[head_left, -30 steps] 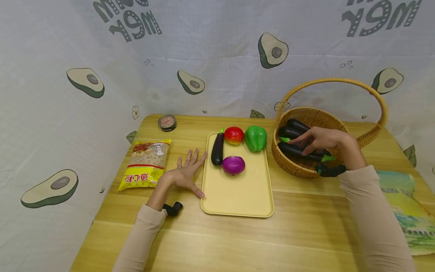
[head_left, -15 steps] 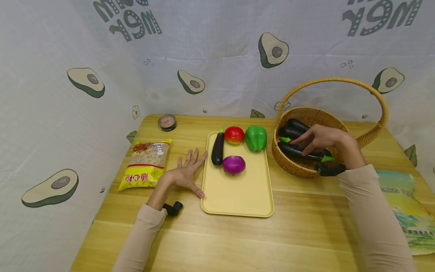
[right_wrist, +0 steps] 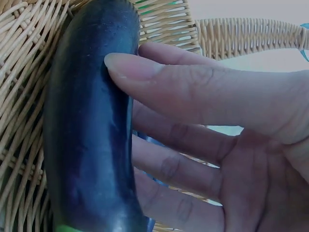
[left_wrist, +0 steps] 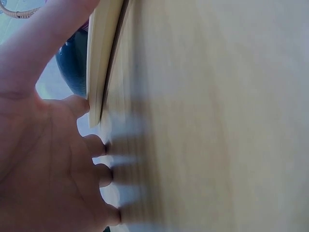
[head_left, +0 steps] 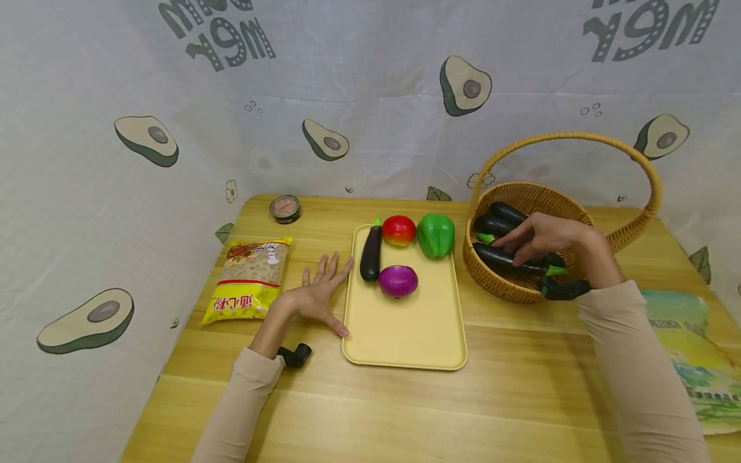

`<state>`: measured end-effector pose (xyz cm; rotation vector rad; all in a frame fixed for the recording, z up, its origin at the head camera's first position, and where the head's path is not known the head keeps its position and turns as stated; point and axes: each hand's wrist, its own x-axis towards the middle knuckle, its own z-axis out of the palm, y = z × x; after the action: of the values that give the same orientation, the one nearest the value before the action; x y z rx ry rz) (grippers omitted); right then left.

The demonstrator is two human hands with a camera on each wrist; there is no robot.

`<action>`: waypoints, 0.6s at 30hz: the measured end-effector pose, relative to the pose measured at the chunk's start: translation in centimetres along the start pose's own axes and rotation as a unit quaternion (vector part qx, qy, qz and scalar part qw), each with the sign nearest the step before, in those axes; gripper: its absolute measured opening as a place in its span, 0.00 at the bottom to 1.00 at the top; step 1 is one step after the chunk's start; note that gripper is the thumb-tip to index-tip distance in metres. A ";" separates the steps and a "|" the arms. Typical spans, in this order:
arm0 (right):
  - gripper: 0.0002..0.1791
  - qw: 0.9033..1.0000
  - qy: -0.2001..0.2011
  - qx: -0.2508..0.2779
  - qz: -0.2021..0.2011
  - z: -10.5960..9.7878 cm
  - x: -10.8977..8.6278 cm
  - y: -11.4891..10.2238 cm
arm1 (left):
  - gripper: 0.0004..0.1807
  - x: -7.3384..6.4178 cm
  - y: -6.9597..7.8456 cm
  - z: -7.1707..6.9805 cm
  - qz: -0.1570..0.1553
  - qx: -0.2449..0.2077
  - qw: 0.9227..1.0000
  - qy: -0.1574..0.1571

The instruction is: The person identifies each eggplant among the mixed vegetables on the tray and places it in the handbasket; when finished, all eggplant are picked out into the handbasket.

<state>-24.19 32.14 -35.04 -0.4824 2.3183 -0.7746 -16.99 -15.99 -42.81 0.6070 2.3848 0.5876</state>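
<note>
Inside the wicker basket [head_left: 494, 286], my right hand [head_left: 547, 235] holds a dark eggplant [head_left: 492, 255] with a green stem. In the right wrist view the thumb lies on the near side of this eggplant [right_wrist: 87, 121], and the other fingers pass behind it. More eggplants [head_left: 489, 225] lie behind it in the basket. My left hand [head_left: 312, 302], fingers spread, touches the left edge of the yellow tray [head_left: 405, 334]. On the tray are a slim eggplant [head_left: 370, 257], a purple onion [head_left: 398, 281], a red mango-like fruit [head_left: 399, 230] and a green bell pepper [head_left: 436, 236].
A yellow bag of pasta [head_left: 249, 280] lies left of the left hand, with a small round tin [head_left: 285, 209] behind it. The basket's tall handle [head_left: 570, 136] arches over the right hand. A printed green-yellow bag [head_left: 695, 360] lies by the right forearm. A patterned curtain [head_left: 370, 83] hangs behind the table.
</note>
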 end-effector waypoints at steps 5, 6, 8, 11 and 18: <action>0.26 1.000 -0.004 -0.001 -0.027 0.0 0.0 -0.1 | 0.81 0.0 -0.1 0.0 0.002 -0.001 1.000 0.002; 0.25 0.999 0.000 -0.009 -0.033 0.0 0.0 -0.2 | 0.81 0.0 -0.2 0.0 0.003 -0.002 1.000 0.002; 0.25 0.999 0.008 -0.027 -0.043 0.0 0.0 -0.7 | 0.81 0.0 -0.3 0.0 0.003 -0.001 1.000 0.002; 0.25 0.997 0.024 -0.052 -0.056 0.0 -0.3 -1.8 | 0.81 0.0 -0.3 0.1 0.004 -0.001 1.000 0.004; 0.25 0.994 0.055 -0.076 -0.058 0.0 -1.0 -4.9 | 0.81 -0.1 -0.1 0.1 0.002 0.005 1.000 0.002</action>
<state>-22.79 28.90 -31.44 -0.6619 2.4809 -0.6962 -16.85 -16.08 -42.87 0.6144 2.3925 0.5796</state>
